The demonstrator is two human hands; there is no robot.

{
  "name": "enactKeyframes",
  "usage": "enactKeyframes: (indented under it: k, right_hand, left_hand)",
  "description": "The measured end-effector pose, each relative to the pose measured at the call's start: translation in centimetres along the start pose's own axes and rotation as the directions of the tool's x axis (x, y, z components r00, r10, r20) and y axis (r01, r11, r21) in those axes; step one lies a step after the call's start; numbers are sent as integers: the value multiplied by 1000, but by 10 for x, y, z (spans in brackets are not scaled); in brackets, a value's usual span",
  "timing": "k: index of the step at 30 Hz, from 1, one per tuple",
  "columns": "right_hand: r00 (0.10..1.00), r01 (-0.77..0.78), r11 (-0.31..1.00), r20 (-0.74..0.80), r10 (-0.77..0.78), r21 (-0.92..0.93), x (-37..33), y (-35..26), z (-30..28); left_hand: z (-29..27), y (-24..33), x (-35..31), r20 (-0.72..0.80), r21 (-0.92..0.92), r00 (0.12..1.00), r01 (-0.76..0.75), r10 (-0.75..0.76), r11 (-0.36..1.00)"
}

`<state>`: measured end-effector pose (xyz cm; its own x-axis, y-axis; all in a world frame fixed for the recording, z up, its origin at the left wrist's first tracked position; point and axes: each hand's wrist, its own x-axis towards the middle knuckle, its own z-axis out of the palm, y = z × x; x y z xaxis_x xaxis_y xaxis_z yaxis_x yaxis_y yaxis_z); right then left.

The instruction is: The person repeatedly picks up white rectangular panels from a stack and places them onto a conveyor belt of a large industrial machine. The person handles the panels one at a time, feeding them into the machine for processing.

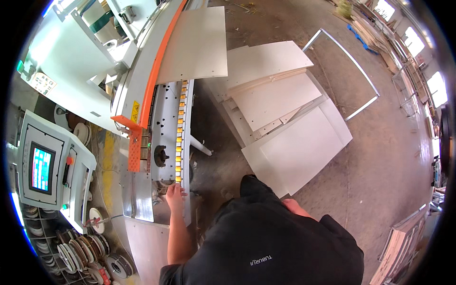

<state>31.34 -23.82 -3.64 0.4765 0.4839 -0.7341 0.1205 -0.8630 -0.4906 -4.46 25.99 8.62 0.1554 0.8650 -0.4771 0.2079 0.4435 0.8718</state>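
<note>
My left hand (175,194) rests at the near end of a roller rail (178,156) with yellow rollers, on the edge of a long machine. Its fingers are slightly bent and apart, and I see nothing held in them. My right hand (295,207) shows only in part beyond my dark sleeve, close to the near corner of a stack of pale boards (304,147); its fingers are hidden. Farther along the machine, a pale board (194,45) lies flat over the rollers, its left edge under the orange guard (159,61).
At left stands a control panel (42,164) with a lit screen. Rolls of edge banding (78,254) sit on racks below it. A black round knob (161,156) sticks up from the machine. A white metal frame (349,52) lies on the floor past the boards.
</note>
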Motion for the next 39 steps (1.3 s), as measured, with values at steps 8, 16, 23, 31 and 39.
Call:
enactKeyframes:
  k: [8,16,23,31,39]
  right_hand:
    - [999,-38,998,-23,39,40,22,-63,-62]
    - [990,-34,978,-127,61,207,15,-84,-83]
    - [935,15,995,-355,19,94,25,4,-56]
    - [947,-9,979,-312,74,204,-2,-53,-44]
    - [952,87,984,-304,-36,156,17,-20,-14]
  left_hand:
    - [-5,-52,24,-114,212,961,-226,253,951]
    - [-17,-83,50,-40,265,908,-392,416,881]
    - [-1,-61,36,20,102,955,-297,296,949]
    - [-2,-19,20,60,142,989,-141,134,980]
    - [1,3,12,129,106,988,-100,86,989]
